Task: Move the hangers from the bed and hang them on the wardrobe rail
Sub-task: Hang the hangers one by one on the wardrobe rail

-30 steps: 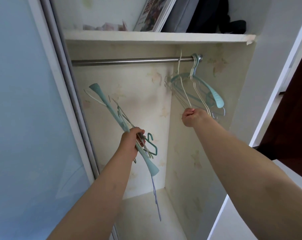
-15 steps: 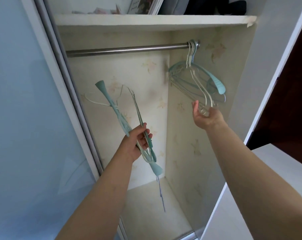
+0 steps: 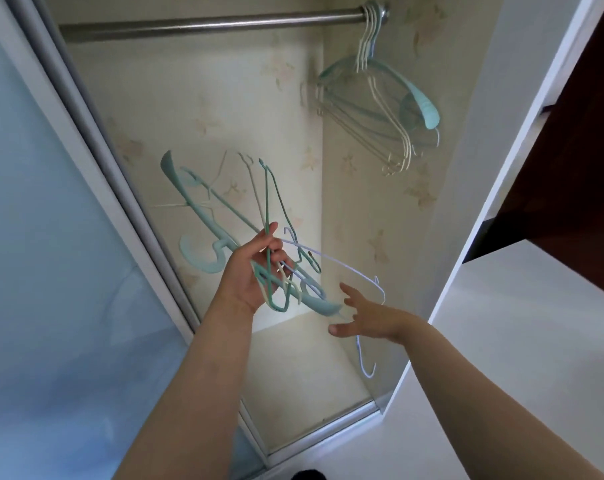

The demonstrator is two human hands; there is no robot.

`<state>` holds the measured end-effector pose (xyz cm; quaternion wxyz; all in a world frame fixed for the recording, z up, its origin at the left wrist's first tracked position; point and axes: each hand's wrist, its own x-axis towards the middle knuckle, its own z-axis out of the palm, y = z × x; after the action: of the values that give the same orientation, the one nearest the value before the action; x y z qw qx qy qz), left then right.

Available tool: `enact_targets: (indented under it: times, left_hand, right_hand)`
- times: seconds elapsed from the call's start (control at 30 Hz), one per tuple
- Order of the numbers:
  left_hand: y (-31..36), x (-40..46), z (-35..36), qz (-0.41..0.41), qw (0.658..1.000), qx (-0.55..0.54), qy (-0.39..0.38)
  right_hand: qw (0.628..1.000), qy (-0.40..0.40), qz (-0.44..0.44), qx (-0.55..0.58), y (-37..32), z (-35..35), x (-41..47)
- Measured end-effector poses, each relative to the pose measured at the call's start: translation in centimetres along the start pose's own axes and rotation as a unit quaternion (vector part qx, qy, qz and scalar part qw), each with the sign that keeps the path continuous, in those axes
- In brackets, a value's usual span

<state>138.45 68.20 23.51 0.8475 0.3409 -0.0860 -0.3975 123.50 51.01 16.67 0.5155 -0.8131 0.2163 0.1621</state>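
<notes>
— Hangers [image 3: 259, 233] in the left hand [image 3: 250, 275]: how many, and how are they held?

— A tangled bunch, count unclear. The fingers curl round the bundle near its lower end, with thin green, cream and pale wire frames fanning up from the palm. A broad mint plastic hanger [image 3: 196, 216] runs through the bunch, its wide end reaching toward the sliding door [image 3: 51, 237] at the left edge of the wardrobe, its hook curling just left of the hand.

— And the right hand [image 3: 366, 317]?

— It sits low, just right of the bunch, fingers spread and fairly straight, thumb out. It grips nothing. A lilac wire hanger [image 3: 342, 268] arcs from the bunch over that hand, its hook hanging below the wrist; whether the fingers touch the wire cannot be told.

— Where is the rest of the task's load?

— Hung already. A cluster of hung hangers [image 3: 373, 102] dangles from the wardrobe rail [image 3: 203, 24] at its right end, hooks packed together against the end bracket, close to the right inner wall. They are mostly cream wire, with one mint plastic hanger among them, and all tilt toward the back corner.

— The rail otherwise?

— A steel bar crossing the top of the opening, well above both hands.

— Anything below?

— The wardrobe floor [image 3: 293, 368], pale and papered like the walls, bounded at the front by a metal door track [image 3: 325, 427].
</notes>
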Motion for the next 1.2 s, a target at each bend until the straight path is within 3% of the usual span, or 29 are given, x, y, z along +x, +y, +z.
enact_targets:
  times: [0.17,0.27,0.37,0.5,0.57,0.77,0.93,1.2]
  left_hand:
    - [-1.2,-0.9,0.0,-0.007,0.999,0.013,0.031]
    - [-2.2,-1.7,0.3,-0.020,0.998,0.048,0.040]
    - [-3.7,-2.8,0.9,-0.025,0.993,0.095,0.059]
    - [-5.4,-4.0,1.6,-0.033,0.986,0.149,0.061]
    - [-5.8,-4.3,1.6,-0.037,0.984,0.165,0.054]
    - [-7.0,-4.5,1.6,-0.049,0.962,0.263,0.062]
    - [-6.7,-3.5,1.3,-0.091,0.939,0.288,0.164]
    - [-4.9,-1.6,-0.2,-0.061,0.929,0.293,0.217]
  right_hand:
    - [0.990,0.004,0.007,-0.142,2.3,0.0,-0.3]
    - [0.994,0.099,-0.025,-0.043,2.0,0.2,-0.1]
    - [0.974,0.180,-0.115,0.080,-0.6,0.3,-0.9]
    - [0.974,0.085,-0.208,-0.023,-4.2,1.2,-2.6]
    - [0.970,0.084,-0.220,-0.059,-4.8,1.5,-2.9]
    - [0.965,0.109,-0.202,-0.124,-3.4,1.4,-2.6]
    - [0.974,0.090,-0.181,-0.098,-2.7,-1.3,-3.3]
    - [0.954,0.046,-0.067,-0.289,-1.4,-4.0,-3.5]
